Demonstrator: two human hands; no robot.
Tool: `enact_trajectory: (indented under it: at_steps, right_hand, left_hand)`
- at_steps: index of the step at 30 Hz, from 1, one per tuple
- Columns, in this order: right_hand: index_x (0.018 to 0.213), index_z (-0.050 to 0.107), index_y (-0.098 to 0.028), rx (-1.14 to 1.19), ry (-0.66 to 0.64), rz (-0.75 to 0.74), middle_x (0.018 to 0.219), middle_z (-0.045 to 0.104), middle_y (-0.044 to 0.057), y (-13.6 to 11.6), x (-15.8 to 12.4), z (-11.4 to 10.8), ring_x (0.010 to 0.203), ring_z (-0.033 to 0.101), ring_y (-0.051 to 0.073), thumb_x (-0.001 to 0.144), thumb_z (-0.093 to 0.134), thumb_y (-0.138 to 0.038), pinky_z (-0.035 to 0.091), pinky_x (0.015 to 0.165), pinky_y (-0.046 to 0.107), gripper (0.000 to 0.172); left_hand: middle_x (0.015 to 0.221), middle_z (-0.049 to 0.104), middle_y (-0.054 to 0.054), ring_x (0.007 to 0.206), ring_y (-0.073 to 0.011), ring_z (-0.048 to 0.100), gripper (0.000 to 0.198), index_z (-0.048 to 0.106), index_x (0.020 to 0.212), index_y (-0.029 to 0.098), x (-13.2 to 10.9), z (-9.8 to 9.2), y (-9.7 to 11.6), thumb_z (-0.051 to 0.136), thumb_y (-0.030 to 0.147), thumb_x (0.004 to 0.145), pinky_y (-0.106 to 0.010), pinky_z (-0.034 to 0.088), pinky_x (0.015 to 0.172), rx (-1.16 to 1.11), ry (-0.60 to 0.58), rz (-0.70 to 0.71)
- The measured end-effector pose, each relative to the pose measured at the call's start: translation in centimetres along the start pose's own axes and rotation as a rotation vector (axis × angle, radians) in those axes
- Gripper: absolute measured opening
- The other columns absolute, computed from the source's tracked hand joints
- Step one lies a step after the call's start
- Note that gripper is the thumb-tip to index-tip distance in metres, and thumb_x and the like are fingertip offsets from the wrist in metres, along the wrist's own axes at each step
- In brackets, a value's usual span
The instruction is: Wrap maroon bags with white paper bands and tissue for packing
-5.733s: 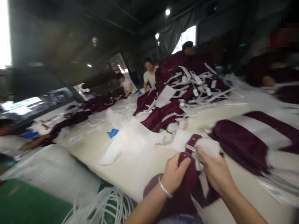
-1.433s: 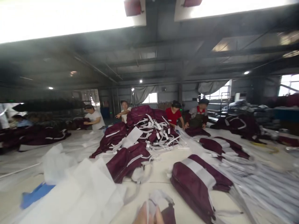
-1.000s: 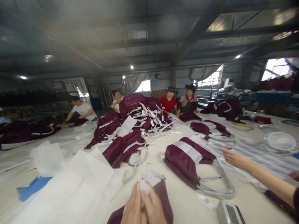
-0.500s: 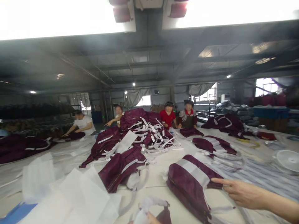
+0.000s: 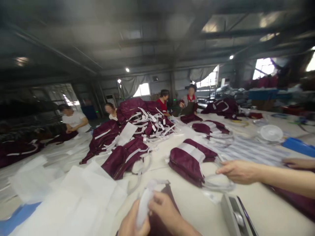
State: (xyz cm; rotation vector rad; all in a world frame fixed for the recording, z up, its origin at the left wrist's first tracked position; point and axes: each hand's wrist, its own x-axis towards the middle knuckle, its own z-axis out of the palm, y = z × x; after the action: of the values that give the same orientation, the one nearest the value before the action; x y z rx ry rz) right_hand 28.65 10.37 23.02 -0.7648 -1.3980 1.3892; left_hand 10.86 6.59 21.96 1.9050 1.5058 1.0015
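Observation:
At the bottom centre, my left hand (image 5: 133, 219) is closed around a white strap (image 5: 145, 208), which looks wrapped in thin white material. My right hand (image 5: 166, 208) pinches the same strap from the other side, fingers bent. Below them lies the maroon bag (image 5: 157, 224) the strap belongs to, partly hidden by my hands and cut off by the frame edge. A second maroon bag (image 5: 187, 168) with a white band rests just beyond, to the right. Left of it is another maroon bag (image 5: 118, 160) with a pale strap.
A co-worker's hand (image 5: 241, 171) reaches in from the right near clear straps. A grey metal device (image 5: 233, 216) stands at lower right. White sheets (image 5: 73, 200) cover the left side. A pile of maroon bags (image 5: 147, 121) rises mid-table, with several people behind. A white fan-like disc (image 5: 270, 132) lies right.
The view has tilted down and shifted right. Both my hands have come up into view on the strap. The co-worker's hand has left the banded bag, and their other hand now shows.

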Motion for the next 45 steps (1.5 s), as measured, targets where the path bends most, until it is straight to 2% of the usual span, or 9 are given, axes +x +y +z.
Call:
enact_trajectory:
  at_steps: [3, 8, 13, 17, 21, 27, 30, 37, 45]
  right_hand:
    - [0.082, 0.069, -0.019, 0.088, 0.055, 0.034, 0.067, 0.062, -0.002, 3.0, -0.5, 3.6, 0.063, 0.057, 0.013, 0.080, 0.064, -0.042, 0.048, 0.067, 0.029, 0.024]
    - [0.114, 0.067, -0.019, 0.018, 0.209, 0.028, 0.090, 0.071, 0.003, 4.5, -4.3, 0.3, 0.077, 0.065, 0.016, 0.085, 0.060, -0.040, 0.052, 0.078, 0.032, 0.036]
    - [0.108, 0.069, -0.021, -0.608, 0.986, 0.054, 0.116, 0.067, 0.010, 6.5, -15.8, -7.7, 0.109, 0.060, 0.023, 0.087, 0.056, -0.040, 0.042, 0.102, 0.040, 0.032]
    - [0.108, 0.069, -0.016, -0.802, 1.429, 0.400, 0.142, 0.048, 0.016, 8.4, -23.8, -14.3, 0.136, 0.038, 0.028, 0.080, 0.059, -0.040, 0.022, 0.116, 0.043, 0.037]
    - [0.092, 0.074, -0.013, -0.574, 1.434, 0.643, 0.144, 0.048, 0.017, 10.0, -24.8, -17.4, 0.139, 0.033, 0.031, 0.076, 0.064, -0.042, 0.019, 0.117, 0.039, 0.034]
    - [0.082, 0.074, -0.012, -0.334, 1.430, 0.585, 0.095, 0.074, 0.011, 11.3, -22.6, -18.4, 0.095, 0.066, 0.027, 0.069, 0.068, -0.044, 0.049, 0.084, 0.033, 0.035]
    - [0.083, 0.073, -0.011, -0.266, 1.474, 0.488, 0.110, 0.071, 0.013, 11.1, -22.5, -18.5, 0.091, 0.067, 0.024, 0.063, 0.073, -0.040, 0.051, 0.076, 0.029, 0.035]
    - [0.085, 0.076, -0.015, -0.222, 1.538, 0.198, 0.129, 0.063, 0.009, 8.8, -23.9, -15.5, 0.114, 0.060, 0.024, 0.065, 0.076, -0.041, 0.046, 0.099, 0.029, 0.033]
    - [0.084, 0.072, -0.013, 0.234, 1.547, 0.314, 0.086, 0.074, 0.010, 10.6, -26.0, -12.4, 0.076, 0.070, 0.019, 0.063, 0.079, -0.038, 0.059, 0.072, 0.027, 0.034]
  left_hand:
    - [0.120, 0.067, -0.006, 0.107, -0.0258, 0.066, 0.054, 0.051, 0.134, 0.023, -0.3, -0.8, 0.1, 0.052, 0.037, 0.082, -0.036, 0.052, 0.093, 0.106, -0.050, -0.003]
    - [0.120, 0.065, -0.007, 0.101, -0.0256, 0.066, 0.054, 0.048, 0.135, 0.024, 0.6, -1.5, 0.3, 0.052, 0.042, 0.084, -0.032, 0.051, 0.083, 0.329, -0.094, -0.042]
    - [0.106, 0.068, -0.004, 0.086, -0.0228, 0.066, 0.047, 0.052, 0.128, 0.025, 0.8, -2.4, -0.2, 0.053, 0.043, 0.085, -0.029, 0.047, 0.071, 0.380, -0.119, -0.081]
    - [0.110, 0.067, -0.003, 0.092, -0.0238, 0.065, 0.051, 0.050, 0.131, 0.026, 0.9, -2.3, -0.9, 0.055, 0.044, 0.084, -0.029, 0.047, 0.074, 0.307, -0.115, -0.051]
    - [0.115, 0.066, -0.004, 0.096, -0.0242, 0.065, 0.053, 0.049, 0.134, 0.026, 1.0, -1.9, -1.3, 0.057, 0.042, 0.083, -0.031, 0.048, 0.081, 0.243, -0.145, -0.024]
    - [0.119, 0.065, -0.003, 0.098, -0.0236, 0.064, 0.054, 0.050, 0.134, 0.026, 0.8, -2.2, -1.6, 0.058, 0.041, 0.083, -0.031, 0.048, 0.084, 0.185, -0.141, 0.008]
    - [0.117, 0.065, -0.003, 0.098, -0.0236, 0.064, 0.054, 0.049, 0.135, 0.026, 0.7, -2.3, -1.7, 0.058, 0.041, 0.083, -0.031, 0.048, 0.084, 0.185, -0.139, -0.001]
    - [0.109, 0.068, -0.001, 0.094, -0.0233, 0.065, 0.051, 0.052, 0.131, 0.028, 0.5, -2.2, -1.6, 0.059, 0.042, 0.082, -0.030, 0.047, 0.079, 0.197, -0.123, -0.041]
    - [0.112, 0.067, -0.002, 0.095, -0.0238, 0.064, 0.051, 0.052, 0.130, 0.026, 1.0, -1.9, -1.2, 0.058, 0.044, 0.082, -0.030, 0.047, 0.082, 0.206, -0.123, -0.044]
